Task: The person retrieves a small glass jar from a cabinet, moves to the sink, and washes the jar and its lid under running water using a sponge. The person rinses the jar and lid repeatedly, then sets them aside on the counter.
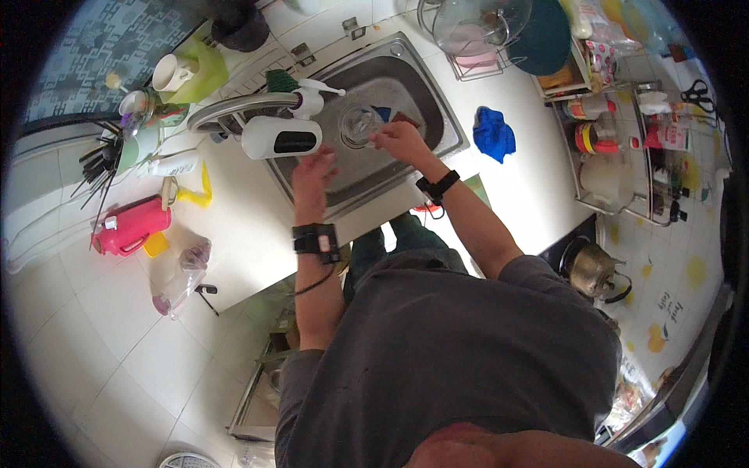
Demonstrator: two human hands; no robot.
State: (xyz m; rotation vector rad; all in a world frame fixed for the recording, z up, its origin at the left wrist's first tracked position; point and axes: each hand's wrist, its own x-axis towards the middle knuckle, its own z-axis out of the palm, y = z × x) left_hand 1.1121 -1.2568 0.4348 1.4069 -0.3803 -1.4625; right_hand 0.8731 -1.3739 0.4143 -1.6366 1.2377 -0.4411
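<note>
A clear glass vessel [358, 123] is in the stainless steel sink [404, 165], below the tap. My right hand [401, 142] is at its right side, fingers curled and fingertips gripping the edge. Slightly blurred, my left hand [316, 172] is over the sink's left part, fingers apart and nothing in them. Just above that hand is a white water filter unit [282, 138] with a dark panel, fitted to the curved metal faucet [246, 105]. Behind the glass, a dark blue piece [383, 113] and a reddish-brown piece [405, 119] rest on the sink floor.
A blue cloth [494, 134] lies on the white counter [521, 175] at right, near a rack of bottles [614, 152] and a metal kettle [591, 269]. At left are a pink thermos flask [133, 226], a yellow strap-like item [199, 190] and a white mug [174, 72].
</note>
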